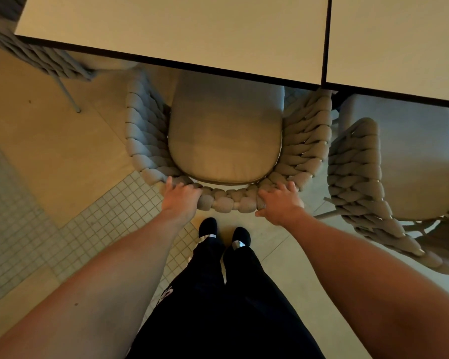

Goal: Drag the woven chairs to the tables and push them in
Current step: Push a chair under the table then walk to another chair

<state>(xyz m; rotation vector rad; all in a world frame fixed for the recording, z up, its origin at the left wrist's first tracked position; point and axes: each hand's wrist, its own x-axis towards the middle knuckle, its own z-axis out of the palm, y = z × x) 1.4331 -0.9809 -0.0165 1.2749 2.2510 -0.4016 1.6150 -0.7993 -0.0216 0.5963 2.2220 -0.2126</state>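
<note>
Floor [57, 141] of large tan tiles, with a band of small mosaic tiles [96, 224] running diagonally under the left forearm. Ahead of both hands, two pale table tops with dark edging meet at a narrow seam: the left table [182, 29] directly beyond the hands, the right table [399, 40] beyond and outward of the right hand.

Woven chair [228, 141], grey braided shell with a tan seat cushion, stands just ahead of the hands with its open front facing away from the person. Its front-to-back axis runs straight from the hands toward the left table. The front of the seat lies under the table edge and is hidden, as are the legs.

A second woven chair [368, 177] sits outward of the right hand, its seat partly under the right table and cut off at the frame edge. A third chair [36, 55], beyond the left hand, shows only part of its weave and one leg.

Left hand [180, 198] and right hand [280, 202] rest on the top rim of the backrest, fingers extended forward over the braid, the right's splayed. Whether the thumbs hook underneath cannot be told.

Black trousers and dark shoes [224, 233] stand between the forearms.
</note>
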